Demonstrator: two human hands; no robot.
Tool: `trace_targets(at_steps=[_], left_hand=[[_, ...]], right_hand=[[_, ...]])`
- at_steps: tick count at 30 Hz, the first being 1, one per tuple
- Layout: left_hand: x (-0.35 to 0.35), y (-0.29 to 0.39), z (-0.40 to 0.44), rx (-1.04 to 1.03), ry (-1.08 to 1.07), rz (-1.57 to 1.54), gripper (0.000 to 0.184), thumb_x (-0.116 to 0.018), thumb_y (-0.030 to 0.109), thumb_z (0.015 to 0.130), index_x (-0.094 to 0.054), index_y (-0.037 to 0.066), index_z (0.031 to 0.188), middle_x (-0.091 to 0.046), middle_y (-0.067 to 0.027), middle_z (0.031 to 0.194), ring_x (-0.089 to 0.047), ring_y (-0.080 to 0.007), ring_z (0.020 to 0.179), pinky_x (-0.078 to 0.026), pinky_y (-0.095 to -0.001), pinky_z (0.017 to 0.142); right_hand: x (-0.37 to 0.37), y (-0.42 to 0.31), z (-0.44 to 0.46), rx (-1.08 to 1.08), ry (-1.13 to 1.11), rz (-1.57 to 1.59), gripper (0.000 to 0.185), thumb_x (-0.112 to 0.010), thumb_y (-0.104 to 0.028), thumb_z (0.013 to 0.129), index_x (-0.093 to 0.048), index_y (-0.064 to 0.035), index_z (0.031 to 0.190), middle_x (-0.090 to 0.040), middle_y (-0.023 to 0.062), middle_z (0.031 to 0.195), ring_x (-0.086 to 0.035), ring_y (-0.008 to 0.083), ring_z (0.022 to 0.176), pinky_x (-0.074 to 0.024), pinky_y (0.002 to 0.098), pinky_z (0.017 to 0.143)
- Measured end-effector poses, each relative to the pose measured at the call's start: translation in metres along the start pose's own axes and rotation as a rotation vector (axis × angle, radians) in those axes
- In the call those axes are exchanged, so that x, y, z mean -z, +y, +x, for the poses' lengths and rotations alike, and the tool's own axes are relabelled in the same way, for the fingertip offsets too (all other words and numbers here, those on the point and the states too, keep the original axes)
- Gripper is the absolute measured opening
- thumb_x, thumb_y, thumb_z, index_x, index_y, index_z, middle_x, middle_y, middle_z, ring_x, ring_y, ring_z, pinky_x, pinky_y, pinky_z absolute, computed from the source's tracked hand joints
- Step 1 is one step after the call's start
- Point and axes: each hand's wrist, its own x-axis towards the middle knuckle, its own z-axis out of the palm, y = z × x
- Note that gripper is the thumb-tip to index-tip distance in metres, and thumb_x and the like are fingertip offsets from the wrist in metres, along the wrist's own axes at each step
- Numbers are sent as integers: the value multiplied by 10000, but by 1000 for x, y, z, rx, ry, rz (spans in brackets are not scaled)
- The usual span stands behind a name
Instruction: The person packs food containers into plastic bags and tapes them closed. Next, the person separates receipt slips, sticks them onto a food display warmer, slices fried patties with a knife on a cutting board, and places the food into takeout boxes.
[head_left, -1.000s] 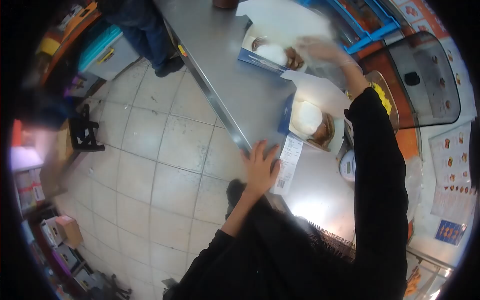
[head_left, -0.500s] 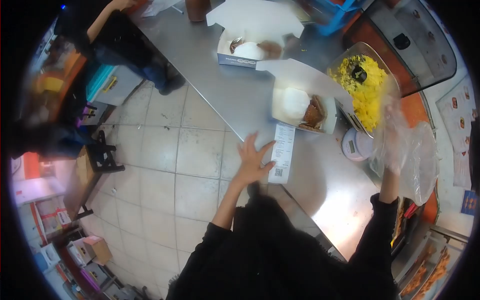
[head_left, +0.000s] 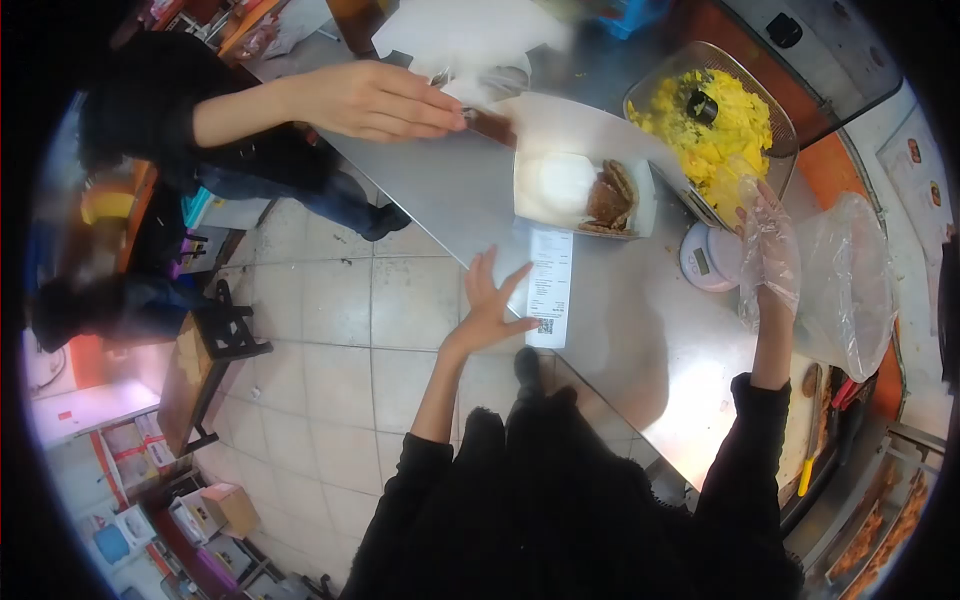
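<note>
My left hand (head_left: 488, 305) is open with fingers spread at the table's edge, its thumb and index finger by a printed receipt (head_left: 550, 290). My right hand (head_left: 768, 245), in a clear plastic glove, is at the near rim of a clear tub (head_left: 790, 120) of crumbly yellow food (head_left: 735, 130). Its fingers look curled; the creased glove hides what they hold, if anything. Behind the receipt stands an open paper box (head_left: 585, 228) with a white mound (head_left: 562, 185) and brown pieces (head_left: 611, 197). A small digital scale (head_left: 708, 256) sits beside my right hand.
Another person's hand (head_left: 375, 100) reaches over the table near a second open box (head_left: 455, 30), with something brown at its fingertips. A loose plastic bag (head_left: 850, 290) lies at the right. A yellow-handled tool (head_left: 806, 475) is near browned food in trays (head_left: 880, 530).
The other person's hand has come in from the left over the far box. My gloved right hand has sharpened from a blur at the tub. My left hand stays by the receipt; the view has shifted.
</note>
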Motion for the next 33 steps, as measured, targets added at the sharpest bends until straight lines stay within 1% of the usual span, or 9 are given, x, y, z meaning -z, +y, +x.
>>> trace_targets(at_steps=[1,3,5,12,14,21,23,29,33], left_hand=[[0,-1,0,13,-17,-20,764,-705,381,610,-337,204,1256,55,-262,1324,140,-420,1204,4,-495,974],[-1,-2,0,9,-20,-11,767,-707,381,608,-336,203,1256,58,-258,1325,142,-419,1204,5,-498,973],[-2,-2,0,7,-22,-7,771,-709,381,605,-336,202,1256,61,-255,1326,143,-417,1204,5,-500,973],[-2,-3,0,8,-19,-5,780,-710,389,602,-331,204,1258,69,-244,1328,143,-415,1202,6,-506,973],[-2,-4,0,12,-21,-7,784,-711,393,600,-330,205,1259,69,-243,1328,143,-415,1202,6,-506,973],[-3,-4,0,15,-18,-32,792,-710,410,595,-327,202,1256,81,-237,1330,151,-411,1202,7,-518,968],[-3,-4,0,12,-14,-35,792,-710,411,595,-326,200,1255,82,-236,1330,152,-411,1201,7,-521,967],[-2,-3,0,9,-16,-49,790,-716,392,595,-326,196,1253,81,-232,1331,152,-409,1203,3,-512,972],[-2,-3,0,11,-11,-62,794,-721,390,589,-329,195,1252,76,-232,1332,147,-408,1205,3,-506,974]], right_hand=[[-2,-5,-2,-31,0,22,418,-547,-225,812,-434,-34,1166,-516,38,981,-496,105,786,-405,204,680],[-1,-5,-3,-64,3,46,409,-547,-223,812,-439,-37,1160,-516,41,987,-502,110,798,-410,206,685],[3,-2,-1,-111,48,134,405,-547,-210,813,-435,-21,1153,-516,50,1000,-510,117,827,-423,205,708],[12,12,3,-112,44,139,393,-538,-192,820,-426,-8,1149,-515,78,998,-529,126,818,-438,213,734],[13,12,4,-141,54,118,386,-538,-191,820,-430,1,1137,-513,81,995,-531,123,813,-442,218,734],[10,9,1,-132,49,133,375,-555,-187,809,-450,17,1105,-523,63,949,-521,109,782,-439,212,726],[14,13,3,-118,10,155,372,-558,-190,807,-457,20,1096,-527,56,918,-518,105,766,-440,210,721],[16,20,9,-139,63,106,389,-552,-215,809,-455,33,1092,-529,62,908,-522,109,758,-441,212,700],[21,22,14,-152,40,83,393,-552,-215,809,-453,44,1087,-530,72,914,-526,116,753,-445,223,705]])
